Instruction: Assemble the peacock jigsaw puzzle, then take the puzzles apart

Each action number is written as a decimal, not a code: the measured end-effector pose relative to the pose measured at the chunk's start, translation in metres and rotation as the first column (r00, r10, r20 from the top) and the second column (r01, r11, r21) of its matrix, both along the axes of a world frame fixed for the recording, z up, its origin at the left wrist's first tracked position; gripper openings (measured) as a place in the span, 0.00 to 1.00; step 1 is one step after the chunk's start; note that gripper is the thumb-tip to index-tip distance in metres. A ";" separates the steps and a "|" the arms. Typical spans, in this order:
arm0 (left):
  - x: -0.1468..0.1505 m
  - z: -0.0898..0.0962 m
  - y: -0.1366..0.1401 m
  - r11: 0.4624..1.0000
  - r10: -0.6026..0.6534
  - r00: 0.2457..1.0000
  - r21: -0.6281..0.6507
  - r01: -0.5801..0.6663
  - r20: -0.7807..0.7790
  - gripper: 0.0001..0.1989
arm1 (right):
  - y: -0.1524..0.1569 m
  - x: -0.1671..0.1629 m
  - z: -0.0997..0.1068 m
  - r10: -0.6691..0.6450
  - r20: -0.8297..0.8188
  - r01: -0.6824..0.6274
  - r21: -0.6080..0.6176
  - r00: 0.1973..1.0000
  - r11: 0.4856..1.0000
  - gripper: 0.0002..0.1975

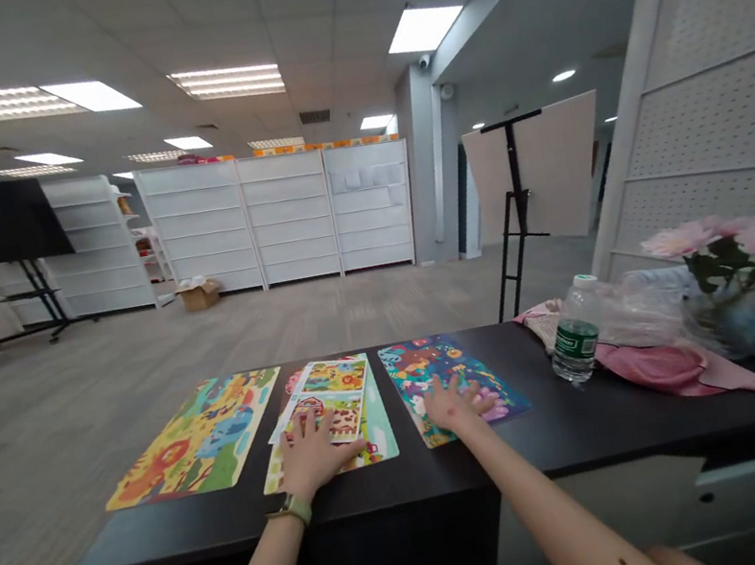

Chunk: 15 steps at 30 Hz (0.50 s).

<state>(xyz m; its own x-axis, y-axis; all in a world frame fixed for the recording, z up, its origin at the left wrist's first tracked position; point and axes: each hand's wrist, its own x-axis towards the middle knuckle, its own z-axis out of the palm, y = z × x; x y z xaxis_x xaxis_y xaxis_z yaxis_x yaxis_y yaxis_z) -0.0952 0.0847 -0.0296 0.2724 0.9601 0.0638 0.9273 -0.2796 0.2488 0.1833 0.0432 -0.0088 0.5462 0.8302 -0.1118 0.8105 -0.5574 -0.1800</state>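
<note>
My left hand (314,451) lies with its fingers spread over printed picture cards (332,378), which rest on a colourful farm-scene sheet (377,424). Flat on a dark blue illustrated sheet (417,363) with animals and flowers is my right hand (451,401), fingers apart. A yellow sheet with a lion and an elephant (207,434) sits to the left, touched by neither hand. The palms and fingers cover parts of the pictures beneath them.
The sheets are on a black desk (413,485). Right of them stand a water bottle (574,331), pink cloth (663,369), clear plastic wrapping (636,315) and pink flowers (743,242). Beyond the desk are an easel (518,219), white shelves (290,220) and a cardboard box (200,296).
</note>
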 end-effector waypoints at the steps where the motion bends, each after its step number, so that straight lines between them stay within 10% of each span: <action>1: 0.008 0.001 -0.003 1.000 -0.018 1.000 0.000 0.018 0.001 0.51 | 0.001 -0.009 -0.001 0.030 -0.013 -0.029 0.001 0.999 1.000 0.33; 11: 0.030 0.007 -0.018 0.992 -0.124 0.990 0.046 0.122 0.061 0.48 | -0.023 -0.023 0.006 0.233 -0.013 -0.232 0.034 0.972 0.972 0.32; 15: 0.047 0.015 -0.032 0.925 -0.371 0.911 0.161 0.345 0.182 0.45 | -0.020 -0.043 0.007 0.343 0.067 -0.348 0.104 0.937 0.932 0.33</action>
<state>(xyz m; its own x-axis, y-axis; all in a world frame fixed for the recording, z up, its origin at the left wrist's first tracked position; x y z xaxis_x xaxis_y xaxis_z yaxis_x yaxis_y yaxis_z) -0.0477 0.0524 -0.0150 0.5643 0.7814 0.2662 0.6913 -0.6236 0.3650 0.1407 0.0235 -0.0022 0.2255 0.9742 0.0117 0.9583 -0.2197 -0.1826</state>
